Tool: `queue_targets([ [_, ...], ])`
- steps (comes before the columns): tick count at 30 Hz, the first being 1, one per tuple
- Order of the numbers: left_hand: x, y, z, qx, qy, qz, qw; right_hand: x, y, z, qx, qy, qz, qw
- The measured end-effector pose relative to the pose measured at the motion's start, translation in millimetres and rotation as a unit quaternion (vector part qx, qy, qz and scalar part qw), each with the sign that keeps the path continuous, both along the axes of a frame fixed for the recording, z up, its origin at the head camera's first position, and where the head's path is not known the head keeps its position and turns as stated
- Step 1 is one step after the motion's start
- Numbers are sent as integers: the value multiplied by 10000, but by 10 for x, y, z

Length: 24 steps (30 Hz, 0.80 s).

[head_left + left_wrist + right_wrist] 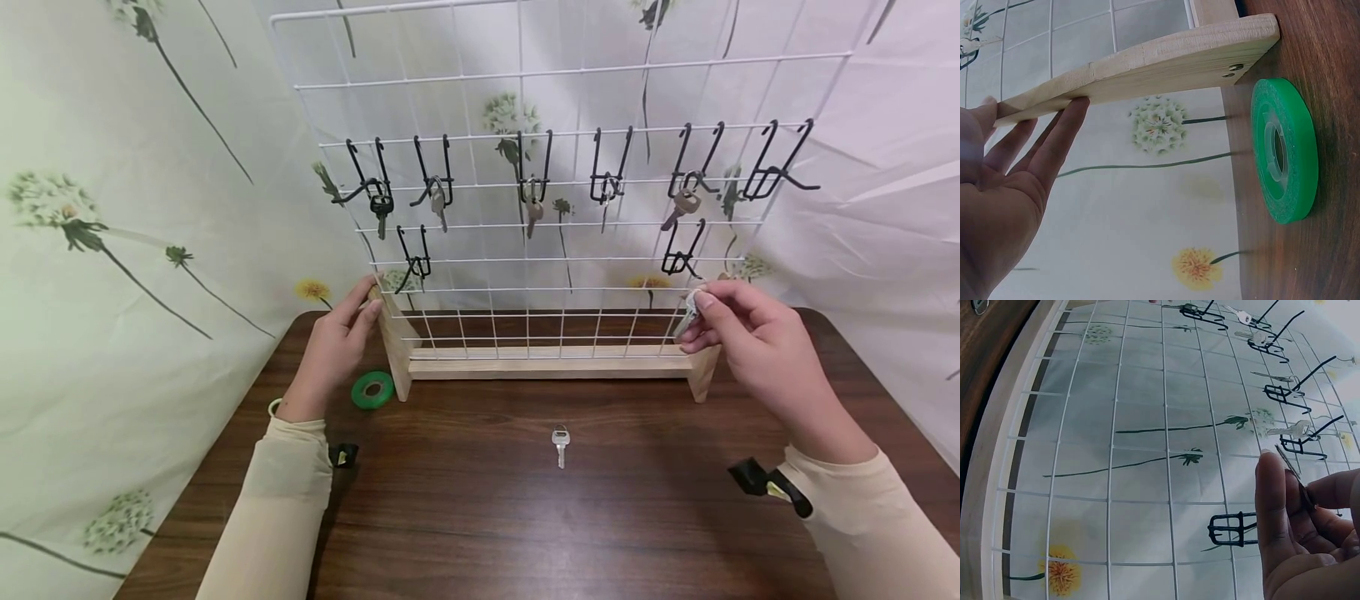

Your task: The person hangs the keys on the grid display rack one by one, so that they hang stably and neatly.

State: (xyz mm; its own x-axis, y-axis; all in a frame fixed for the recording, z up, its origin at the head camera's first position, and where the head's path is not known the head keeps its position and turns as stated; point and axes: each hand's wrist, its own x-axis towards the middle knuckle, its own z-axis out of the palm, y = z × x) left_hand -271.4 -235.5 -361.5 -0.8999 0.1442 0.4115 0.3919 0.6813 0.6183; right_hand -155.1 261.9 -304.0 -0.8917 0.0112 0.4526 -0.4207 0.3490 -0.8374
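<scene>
My right hand (761,342) pinches a key (688,312) between thumb and fingers, at the right side of the white wire grid (561,317). In the right wrist view that key (1289,461) appears edge-on, partly hidden by the fingers. Just above the hand hangs a lower black hook (678,260) with no key on it. My left hand (336,346) grips the upper end of the left wooden side support (393,342), thumb on one side and fingers on the other. Another key (560,447) lies on the table, in front of the rack.
Along the upper row, several black hooks carry keys (534,208); the rightmost hook (776,171) is bare, as is the lower left hook (415,262). A green tape roll (1285,150) lies on the brown table (465,517) by the left support. A flowered cloth (150,275) hangs behind.
</scene>
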Motion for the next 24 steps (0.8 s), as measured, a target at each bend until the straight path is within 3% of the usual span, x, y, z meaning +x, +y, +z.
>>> queue_targets([
  [13,4,-2,10,-5,-61,-8,10000,-79,27,-47,-508,-278,359,9977],
  [18,4,-1,3,-80,-62,25,9999,-125,30,-85,-971,-418,634,9924],
  [24,2,2,4,-87,-6,57,9999,-187,30,-122,-982,-511,501,9926],
])
